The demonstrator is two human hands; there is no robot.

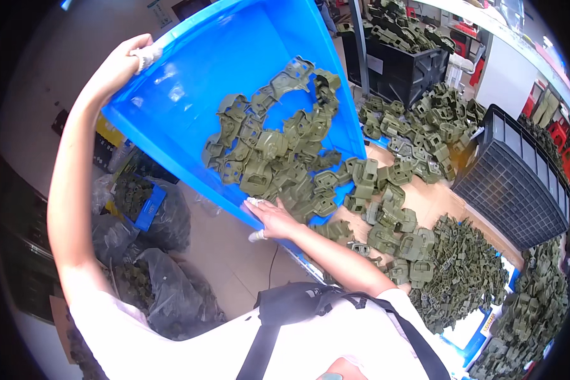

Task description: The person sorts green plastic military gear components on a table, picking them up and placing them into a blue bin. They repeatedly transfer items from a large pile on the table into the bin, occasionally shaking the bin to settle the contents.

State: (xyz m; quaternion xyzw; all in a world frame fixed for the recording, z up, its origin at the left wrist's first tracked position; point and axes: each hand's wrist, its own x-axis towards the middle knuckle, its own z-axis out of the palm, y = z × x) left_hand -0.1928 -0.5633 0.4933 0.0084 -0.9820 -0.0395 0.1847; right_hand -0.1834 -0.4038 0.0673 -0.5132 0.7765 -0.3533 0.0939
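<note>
A large blue plastic bin (190, 107) is tilted toward the right, over the work table. My left hand (139, 54), raised high at the upper left, is closed on its rim. My right hand (277, 218) grips the lower near edge, with fingers inside and thumb outside. White coverings show on some fingers of both hands. Olive-green molded parts (272, 142) lie heaped in the bin. Some spill past its low right edge, joining loose green parts (392, 221) on the tabletop (424, 196).
A black crate (513, 183) stands on the table's right side. Small green pieces (459, 272) are piled in front of it. Behind is a black bin (392, 69) full of parts beside a metal post (360, 44). Plastic bags (171, 285) sit on the floor at left.
</note>
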